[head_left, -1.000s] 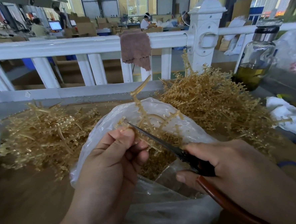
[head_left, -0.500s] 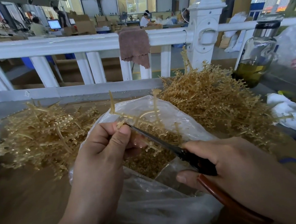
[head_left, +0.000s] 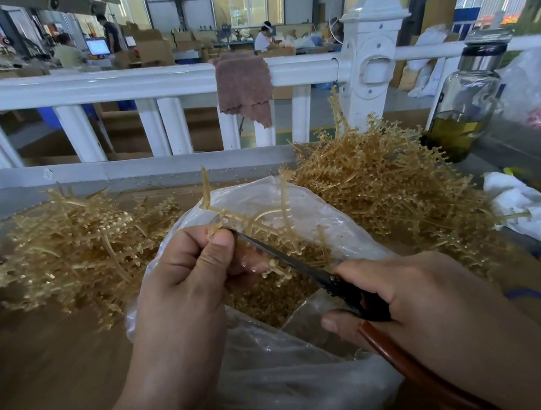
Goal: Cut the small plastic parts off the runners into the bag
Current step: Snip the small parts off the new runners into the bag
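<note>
Between a second earlier and this moment, the runner [head_left: 263, 214] had swung round in the left hand [head_left: 185, 283]: its tall stalk, which had leaned toward one o'clock, stood near twelve, while the scissors [head_left: 298, 266] had barely changed place. The left thumb and fingers pinched the runner's near end above the open mouth of the clear bag [head_left: 305, 386]. The right hand [head_left: 427, 299], at four o'clock from the left, was curled round the scissors' dark pivot and reddish-brown handle. The blades read as one dark line, with the tip just beside the left thumb. Loose cut parts [head_left: 269, 303] lay inside the bag beneath the blades. A heap of runners [head_left: 75, 242] lay on the brown table [head_left: 50, 361] at nine o'clock from the bag, and a second heap [head_left: 382, 191] at one o'clock. A glass bottle [head_left: 465, 97] stood at two o'clock, and a brown cloth [head_left: 244, 86] hung on the white railing [head_left: 97, 85] at twelve.
</note>
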